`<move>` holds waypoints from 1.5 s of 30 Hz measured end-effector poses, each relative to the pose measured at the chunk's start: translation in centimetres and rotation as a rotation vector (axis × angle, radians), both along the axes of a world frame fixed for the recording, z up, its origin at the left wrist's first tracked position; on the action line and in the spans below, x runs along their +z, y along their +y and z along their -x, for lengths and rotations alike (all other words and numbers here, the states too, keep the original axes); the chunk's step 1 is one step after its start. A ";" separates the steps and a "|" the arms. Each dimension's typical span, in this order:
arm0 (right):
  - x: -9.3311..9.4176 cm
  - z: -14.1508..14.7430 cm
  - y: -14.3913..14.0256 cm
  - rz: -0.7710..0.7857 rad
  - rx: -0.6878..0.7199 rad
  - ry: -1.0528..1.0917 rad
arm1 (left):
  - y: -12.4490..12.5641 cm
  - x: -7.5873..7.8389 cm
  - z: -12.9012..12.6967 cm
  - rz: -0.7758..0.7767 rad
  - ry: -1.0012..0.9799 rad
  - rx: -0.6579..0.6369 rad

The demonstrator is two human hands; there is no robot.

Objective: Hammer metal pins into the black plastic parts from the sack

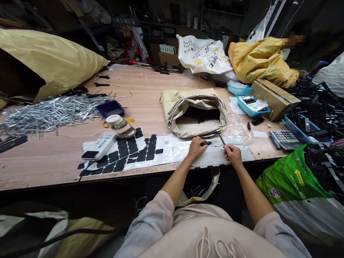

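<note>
My left hand point(196, 147) rests near the table's front edge, its fingers closed on a small black part point(206, 143) that points to the right. My right hand point(233, 154) grips the thin handle of a small hammer point(221, 138). The hammer's head, with a yellowish end, is raised up and to the left of that hand, close to the bag's mouth. Beneath both hands lies a pale flat sheet point(212, 157). Just beyond them a beige sack point(199, 129) lies with its mouth facing me; dark pieces show dimly inside.
Left are black adhesive pads point(118, 157), a white device point(100, 146), a glass jar point(122, 126), a dark blue tray point(110, 108) and a heap of metal rods point(53, 111). Right are blue baskets point(252, 107), a cardboard box point(276, 98), a calculator point(285, 139) and a green bag point(292, 175).
</note>
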State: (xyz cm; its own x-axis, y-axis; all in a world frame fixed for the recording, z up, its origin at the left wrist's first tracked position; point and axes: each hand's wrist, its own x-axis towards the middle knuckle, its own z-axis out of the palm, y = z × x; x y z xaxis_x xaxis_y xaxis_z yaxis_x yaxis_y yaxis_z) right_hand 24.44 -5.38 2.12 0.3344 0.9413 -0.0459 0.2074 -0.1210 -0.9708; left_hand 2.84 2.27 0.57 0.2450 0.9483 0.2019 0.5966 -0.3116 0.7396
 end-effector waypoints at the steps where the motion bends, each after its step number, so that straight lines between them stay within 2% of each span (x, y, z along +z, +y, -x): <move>1: -0.1 0.0 -0.1 -0.003 0.002 -0.013 | 0.1 0.0 0.1 0.011 -0.013 -0.002; 4: -0.1 -0.3 -0.4 -0.021 0.012 -0.091 | 0.2 0.1 0.0 0.036 -0.032 0.002; 13: 0.7 -0.1 -1.2 -0.207 0.070 -0.655 | 0.5 0.1 -0.1 0.051 -0.031 0.007; 18: 0.3 -0.2 -1.5 -0.195 0.046 -0.788 | 0.6 -0.1 -0.1 0.050 -0.035 0.007; 22: 0.5 0.2 -1.4 -0.206 0.065 -0.701 | 0.8 -0.2 -0.1 0.057 -0.042 0.007; 28: 0.2 0.9 -1.1 -0.198 0.101 -0.687 | 0.5 0.0 0.0 0.048 -0.009 -0.001; 30: 0.0 0.6 -1.0 -0.170 0.089 -0.542 | 0.4 0.2 0.0 0.050 -0.013 -0.002; 35: 0.2 -0.7 -0.1 -0.030 -0.026 0.034 | 0.3 1.0 0.0 0.031 -0.022 -0.001; 38: 0.5 -0.9 0.4 0.004 -0.046 0.172 | -1.6 1.6 0.6 -0.052 -0.047 -0.054; 40: 0.6 -0.9 0.6 0.012 -0.022 0.192 | -4.5 1.5 1.4 -0.157 -0.048 -0.108; 42: 0.6 -0.8 0.6 0.012 -0.001 0.197 | -8.3 0.8 2.6 -0.239 -0.008 -0.188; 45: 0.5 -0.8 0.5 0.009 0.002 0.200 | -13.6 -1.3 4.4 -0.228 0.101 -0.352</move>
State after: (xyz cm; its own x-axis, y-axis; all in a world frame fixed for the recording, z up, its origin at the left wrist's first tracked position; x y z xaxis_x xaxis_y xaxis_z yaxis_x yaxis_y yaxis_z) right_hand 25.23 -4.85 2.58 0.3160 0.9412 -0.1199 0.0103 -0.1297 -0.9915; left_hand -1.60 -11.35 -0.75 0.5747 0.7374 0.3547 0.4910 -0.6576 0.5714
